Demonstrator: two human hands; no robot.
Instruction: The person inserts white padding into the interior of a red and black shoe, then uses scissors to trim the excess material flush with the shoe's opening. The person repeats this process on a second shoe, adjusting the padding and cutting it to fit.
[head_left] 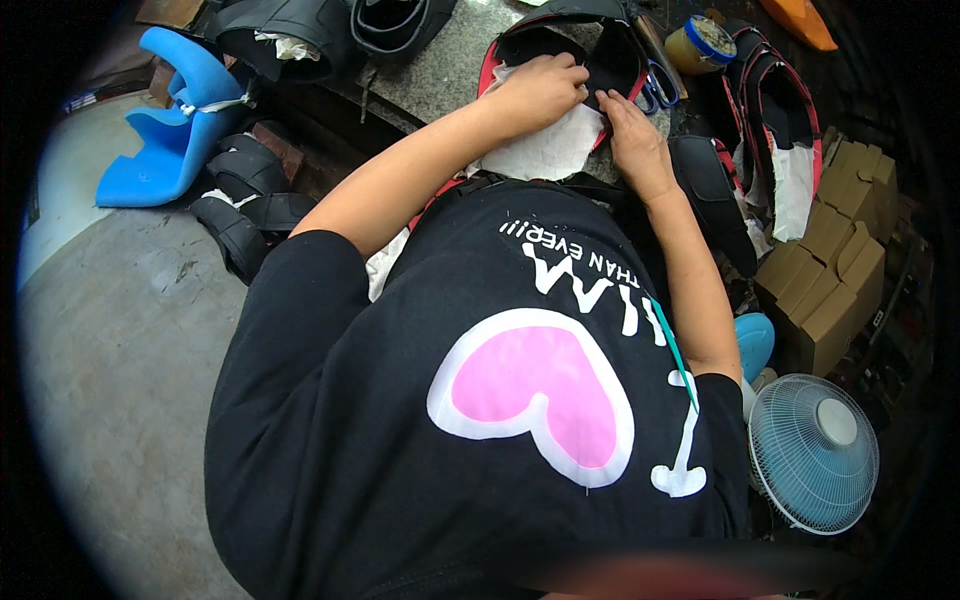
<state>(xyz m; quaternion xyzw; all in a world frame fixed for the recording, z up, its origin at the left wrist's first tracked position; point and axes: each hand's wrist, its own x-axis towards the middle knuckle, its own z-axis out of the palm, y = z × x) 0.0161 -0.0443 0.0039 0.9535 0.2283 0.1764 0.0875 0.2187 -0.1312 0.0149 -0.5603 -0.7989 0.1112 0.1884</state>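
A black padded piece with red trim (613,58) lies on the worktop in front of me, curved open like a shell. White cloth (545,150) hangs from its near side. My left hand (540,95) reaches into the hollow with fingers bent and pressed together; whatever they pinch is hidden. Resting on the near right rim, my right hand (637,145) has its fingers stretched out and touching the edge. Blue-handled scissors (660,88) lie just right of the piece.
Another red-trimmed padded piece (815,130) stands right, near a blue-lidded jar (700,46). Cardboard boxes (825,270) and a fan (815,450) are lower right. Left are a blue foam piece (185,130) and black padded pieces (285,35). The grey worktop (425,85) shows behind.
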